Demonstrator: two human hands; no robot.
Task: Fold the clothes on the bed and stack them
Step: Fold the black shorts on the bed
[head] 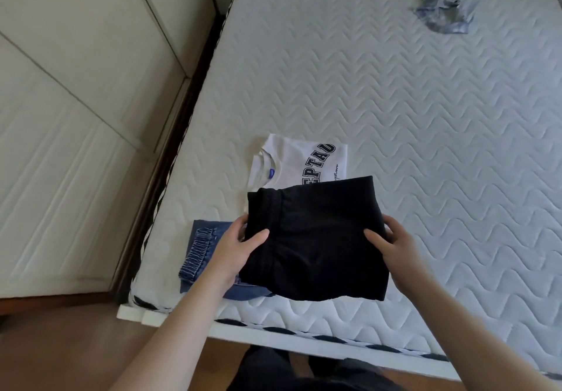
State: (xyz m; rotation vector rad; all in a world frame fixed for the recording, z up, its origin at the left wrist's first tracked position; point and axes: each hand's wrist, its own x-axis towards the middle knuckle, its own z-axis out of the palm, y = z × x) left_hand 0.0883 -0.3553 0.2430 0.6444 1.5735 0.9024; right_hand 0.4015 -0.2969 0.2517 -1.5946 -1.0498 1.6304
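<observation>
Both hands, left hand (240,246) and right hand (392,246), grip the folded black shorts (316,238) by the sides, held over the blue jeans (200,250) near the bed's (425,135) edge; an uneven release could let the fold slump open

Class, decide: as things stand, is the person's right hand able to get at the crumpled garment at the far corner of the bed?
Probably not: the right hand grips the folded black garment, and the crumpled garment lies far across the mattress.

Head-worn wide-angle view, looking forward and down, close over bed (395,116) corner (single view)
</observation>
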